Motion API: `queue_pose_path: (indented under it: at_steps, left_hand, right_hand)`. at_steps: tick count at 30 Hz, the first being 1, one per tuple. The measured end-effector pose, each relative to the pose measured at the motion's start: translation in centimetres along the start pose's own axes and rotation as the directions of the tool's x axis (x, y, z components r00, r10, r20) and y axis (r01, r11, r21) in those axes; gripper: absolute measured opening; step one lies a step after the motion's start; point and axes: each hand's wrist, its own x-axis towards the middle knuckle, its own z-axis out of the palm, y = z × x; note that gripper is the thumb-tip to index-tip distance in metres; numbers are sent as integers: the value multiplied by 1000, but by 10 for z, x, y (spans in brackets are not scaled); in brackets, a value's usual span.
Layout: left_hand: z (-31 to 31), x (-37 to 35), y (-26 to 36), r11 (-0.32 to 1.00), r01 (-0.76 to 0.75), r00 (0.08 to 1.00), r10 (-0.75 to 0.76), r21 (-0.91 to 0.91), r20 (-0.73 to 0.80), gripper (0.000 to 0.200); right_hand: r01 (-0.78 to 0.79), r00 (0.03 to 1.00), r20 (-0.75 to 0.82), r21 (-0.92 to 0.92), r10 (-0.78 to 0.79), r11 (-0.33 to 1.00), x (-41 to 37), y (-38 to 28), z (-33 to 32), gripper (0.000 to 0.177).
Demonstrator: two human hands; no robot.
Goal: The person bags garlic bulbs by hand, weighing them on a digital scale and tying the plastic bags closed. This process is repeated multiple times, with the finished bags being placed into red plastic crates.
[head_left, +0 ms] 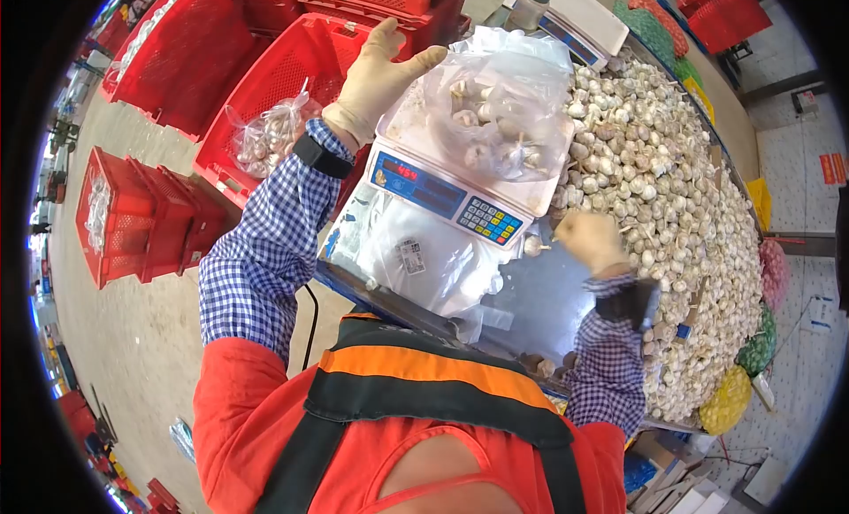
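My left hand (378, 82), in a pale glove, is open with thumb and fingers apart at the left edge of the digital scale (442, 200). On the scale's pan rests a clear plastic bag (495, 129) with several garlic bulbs inside; the red display seems to read 454. My right hand (591, 241), also gloved and slightly blurred, is curled closed beside the big garlic heap (659, 178). What it holds, if anything, is hidden. Just left of it, a single garlic bulb (534, 246) lies on the metal tabletop (544, 293), near the scale's keypad.
Flat plastic bags (429, 262) lie in front of the scale. A red crate (256, 98) on the left holds bagged garlic (272, 135). More red crates (146, 218) stand on the floor. Behind are a second scale (588, 23) and a bottle (531, 7). Net sacks (727, 399) line the heap's far side.
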Motion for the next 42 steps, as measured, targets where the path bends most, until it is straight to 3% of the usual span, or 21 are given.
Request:
queue_pose_path:
  at_steps: [2, 6, 9, 11, 13, 15, 17, 19, 22, 24, 25, 26, 28, 29, 31, 33, 35, 37, 39, 41, 42]
  left_hand:
    - [3, 0, -2, 992, 96, 993, -90, -86, 73, 102]
    - [5, -5, 8, 959, 206, 956, -154, -197, 250, 76]
    - [2, -2, 0, 930, 266, 877, -124, -255, 464, 38]
    - [1, -3, 0, 904, 311, 860, -136, -295, 491, 26]
    - [3, -7, 4, 847, 349, 878, -145, -402, 457, 21]
    - [12, -10, 10, 812, 396, 891, -226, -429, 395, 21]
    - [19, -10, 8, 663, 393, 875, -57, -637, 481, 22]
    - [28, -14, 23, 627, 419, 871, -72, -657, 486, 23]
    - [26, -27, 53, 743, 326, 912, -85, -585, 402, 24]
    - [16, -33, 60, 832, 243, 930, -54, -499, 362, 28]
    - [9, -34, 59, 855, 214, 935, -39, -473, 352, 29]
    - [0, -34, 57, 878, 191, 944, -42, -438, 327, 30]
    - [-13, -26, 43, 887, 148, 965, -32, -438, 262, 29]
    - [-19, -23, 33, 892, 116, 978, -26, -437, 206, 27]
    - [-21, -13, 16, 881, 133, 976, -35, -454, 217, 28]
    - [-18, -4, 14, 691, 274, 950, -86, -668, 301, 30]
    - [-11, 12, 9, 538, 349, 923, -58, -767, 379, 30]
    - [-3, 22, 20, 140, 495, 852, 119, -858, 511, 29]
    - [8, 22, 32, 197, 490, 849, 116, -849, 516, 30]
    - [22, 3, 63, 719, 293, 790, 191, -631, 583, 31]
    - [24, -3, 65, 899, 232, 653, 140, -373, 744, 34]
  right_hand:
    - [171, 968, -188, 26, -164, 985, 10, 8, 73, 28]
    - [94, 964, -261, 136, -55, 986, 18, -6, 145, 31]
    - [-15, 951, -295, 261, 94, 965, 13, -6, 157, 34]
    - [-134, 986, -71, 173, 148, 976, 12, 3, 157, 46]
    - [-131, 951, -239, 263, 196, 956, -5, 2, 118, 47]
    - [194, 858, -506, 479, 88, 856, -26, -19, 30, 50]
    - [471, 758, -651, 589, 40, 656, -29, -52, -45, 48]
    - [660, 703, -710, 641, -23, 392, 2, -83, -88, 51]
    - [634, 665, -726, 426, -174, 646, 85, -101, -92, 50]
    - [496, 667, -678, 97, -308, 863, 128, -105, -73, 38]
    - [292, 809, -539, 23, -235, 956, 130, -104, -79, 38]
    - [89, 913, -392, -89, -117, 992, 130, -98, -83, 39]
    - [132, 941, -193, -550, -279, 825, 116, -70, -91, 35]
    - [50, 971, -164, -579, -176, 814, 111, -51, -90, 36]
    - [158, 940, -173, -541, -293, 826, 52, -34, -119, 38]
    - [195, 944, -124, -537, -306, 821, 13, -23, -128, 40]
    - [275, 795, -301, -594, -526, 756, -14, -8, -127, 36]
    - [90, 848, -344, -656, -403, 750, -21, -6, -123, 31]
    - [-108, 877, -406, -689, -258, 717, -27, -4, -121, 27]
    - [140, 444, -692, -574, -569, 807, -31, -1, -126, 21]
    - [133, 446, -694, -574, -566, 808, -32, -4, -126, 21]
